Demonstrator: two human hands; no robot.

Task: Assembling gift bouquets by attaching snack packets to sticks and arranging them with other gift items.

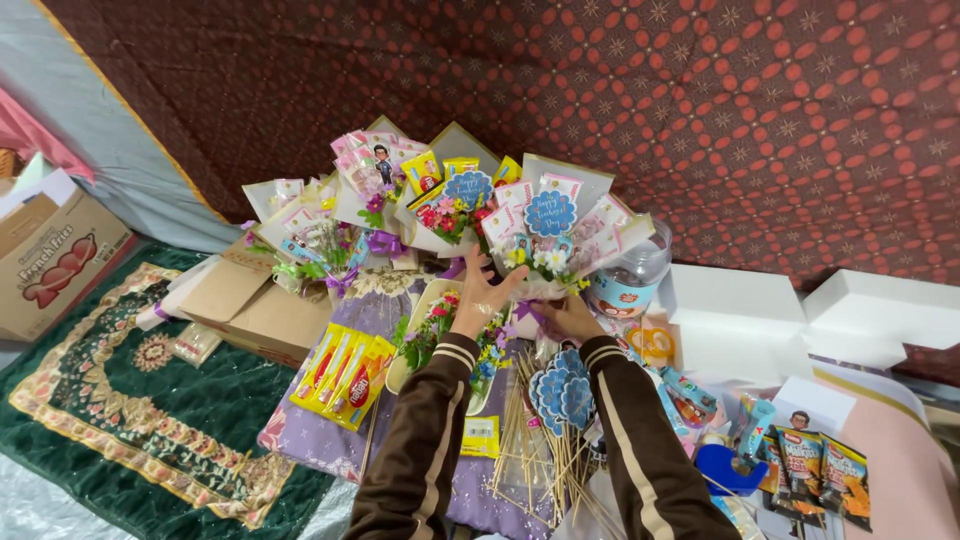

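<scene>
Snack bouquet [545, 245] with white wrapping, sitting at the right end of a row of similar bouquets leaned against the dark red patterned cloth [700, 120]. Got a round blue scalloped tag on top, pink packets fanned around it, small white and yellow flowers at the front. Left hand [480, 290] reaching up from below, fingers [478, 262] spread wide, tips touching the lower front of the wrapping, not clamped around anything. Right hand [568, 318] tucked under the base of the same bouquet, fingers curled in near the purple ribbon; can't tell for sure whether gripping the stem or just propping it. Both arms in brown sleeves with cream stripes.

Around it: two more bouquets [400, 180] to the left, one with yellow packets and another blue tag. Purple floral cloth [340, 420] below, with yellow-and-red snack packs [345, 375] lying on it. Bundle of thin wooden skewers [540, 440] just under the right forearm, plus a stack of blue scalloped tags [562, 392] right beside. Green patterned rug [130, 400] at far left, cardboard box [55, 262] above that. White foam blocks [800, 320] off to the right, clear plastic jar [632, 275] with a blue label just beside the bouquet, more snack packets [820, 470] at lower right.
</scene>
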